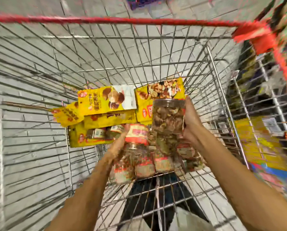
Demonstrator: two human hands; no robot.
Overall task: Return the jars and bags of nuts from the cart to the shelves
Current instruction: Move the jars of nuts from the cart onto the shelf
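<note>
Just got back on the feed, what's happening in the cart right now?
A person is reaching into the wire cart with both hands. The right-hand grip holds a clear jar of nuts over the others. The left-hand grip lies against the side of a red-labelled jar; blur hides whether it is actually gripped. More jars sit at the near end and yellow bags of nuts at the far end.
</note>
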